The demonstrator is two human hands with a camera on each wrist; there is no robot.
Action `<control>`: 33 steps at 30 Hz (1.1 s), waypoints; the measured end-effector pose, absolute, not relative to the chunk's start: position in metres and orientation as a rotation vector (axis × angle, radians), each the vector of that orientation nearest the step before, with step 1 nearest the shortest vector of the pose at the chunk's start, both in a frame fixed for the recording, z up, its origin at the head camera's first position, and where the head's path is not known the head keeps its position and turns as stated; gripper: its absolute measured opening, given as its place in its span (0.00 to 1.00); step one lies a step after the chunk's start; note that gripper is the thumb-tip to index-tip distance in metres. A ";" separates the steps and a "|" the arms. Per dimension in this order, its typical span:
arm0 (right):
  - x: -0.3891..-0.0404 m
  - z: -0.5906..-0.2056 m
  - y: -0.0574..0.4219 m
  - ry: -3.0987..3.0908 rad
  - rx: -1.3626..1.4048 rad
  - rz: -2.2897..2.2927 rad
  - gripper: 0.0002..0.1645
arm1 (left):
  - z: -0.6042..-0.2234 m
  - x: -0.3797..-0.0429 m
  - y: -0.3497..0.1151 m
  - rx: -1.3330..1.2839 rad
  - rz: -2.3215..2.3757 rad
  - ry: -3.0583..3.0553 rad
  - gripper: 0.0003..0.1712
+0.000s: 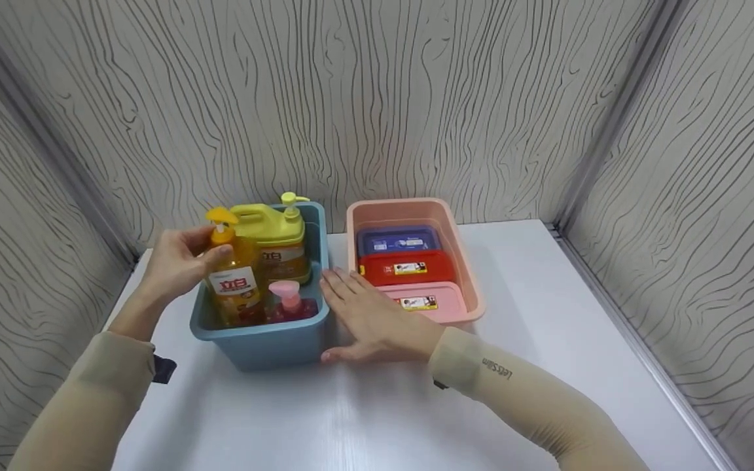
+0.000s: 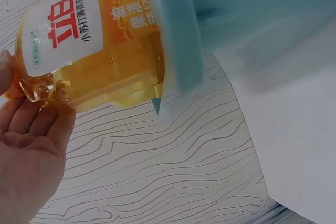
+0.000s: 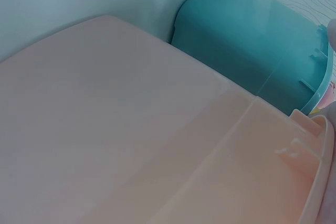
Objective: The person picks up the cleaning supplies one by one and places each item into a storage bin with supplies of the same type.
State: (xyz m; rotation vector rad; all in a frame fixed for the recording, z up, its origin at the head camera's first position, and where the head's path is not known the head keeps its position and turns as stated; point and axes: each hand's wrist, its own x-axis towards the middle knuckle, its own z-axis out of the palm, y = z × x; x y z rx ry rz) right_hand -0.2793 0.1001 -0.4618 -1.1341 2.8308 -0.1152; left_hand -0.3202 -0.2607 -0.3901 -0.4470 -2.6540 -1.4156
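My left hand (image 1: 179,260) grips an amber pump bottle of dish soap (image 1: 233,284) around its neck, just under the yellow pump head. The bottle leans slightly at the left front of a blue bin (image 1: 269,350), its lower part inside. In the left wrist view, fingers and thumb curl about the top of the bottle (image 2: 100,72). My right hand (image 1: 374,317) lies with straight fingers against the blue bin's right rim, partly over the left edge of a pink bin (image 1: 472,294). The right wrist view shows mostly the pink bin's outer wall (image 3: 147,119).
Behind the bottle in the blue bin stands a yellow-capped jug (image 1: 272,226) with a pump. A small pink pump bottle (image 1: 290,297) sits at its front right. The pink bin holds blue (image 1: 396,239), red (image 1: 410,267) and pink (image 1: 426,297) lidded boxes. Patterned walls (image 1: 383,98) enclose the white table (image 1: 514,366).
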 end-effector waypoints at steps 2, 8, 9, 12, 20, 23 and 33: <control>-0.279 -0.462 0.100 2.830 -1.137 -0.123 0.77 | -0.392 -0.318 -0.261 -0.451 -1.421 -2.661 0.31; -0.279 -0.462 0.100 2.838 -1.130 -0.124 0.77 | -0.398 -0.313 -0.263 -0.453 -1.438 -2.690 0.31; -0.279 -0.461 0.101 2.838 -1.125 -0.125 0.77 | -0.399 -0.312 -0.263 -0.452 -1.440 -2.692 0.31; -0.280 -0.461 0.100 2.837 -1.141 -0.116 0.76 | -0.403 -0.310 -0.263 -0.471 -1.438 -2.684 0.31; -0.282 -0.463 0.099 2.832 -1.155 -0.103 0.76 | -0.413 -0.306 -0.264 -0.485 -1.466 -2.679 0.28; -0.281 -0.462 0.099 2.832 -1.136 -0.118 0.77 | -0.416 -0.305 -0.263 -0.466 -1.484 -2.700 0.29; -0.279 -0.461 0.100 2.816 -1.127 -0.147 0.77 | -0.428 -0.303 -0.263 -0.456 -1.491 -2.717 0.27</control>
